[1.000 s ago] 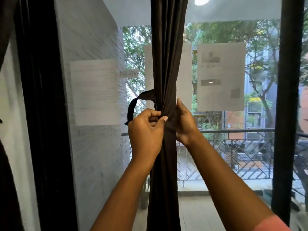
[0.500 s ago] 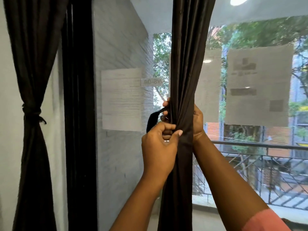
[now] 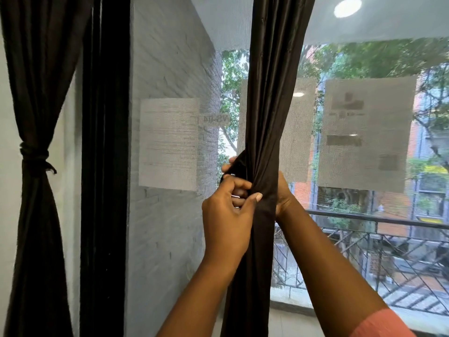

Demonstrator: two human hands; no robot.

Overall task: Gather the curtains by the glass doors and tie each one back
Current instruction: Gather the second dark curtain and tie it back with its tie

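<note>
A dark brown curtain [image 3: 272, 93] hangs gathered into a narrow bundle in front of the glass door [image 3: 364, 190]. My left hand [image 3: 226, 215] grips the bundle's left side, thumb pressed on the cloth. My right hand [image 3: 281, 193] wraps round the bundle from behind; its fingertips show at the left, holding the dark tie strap [image 3: 237, 166]. Most of the strap is hidden by the hands and the cloth. At the far left a second dark curtain [image 3: 36, 215] hangs with a knotted tie [image 3: 34, 156] round its middle.
A black door frame [image 3: 104, 166] stands between the two curtains. Paper sheets [image 3: 167, 144] are stuck to the glass. Outside are a balcony railing [image 3: 376, 220], trees and buildings.
The view has swung left, bringing the tied left curtain into sight. The loose strap loop has been drawn in close against the bundle, and my right hand has reached further round behind it.
</note>
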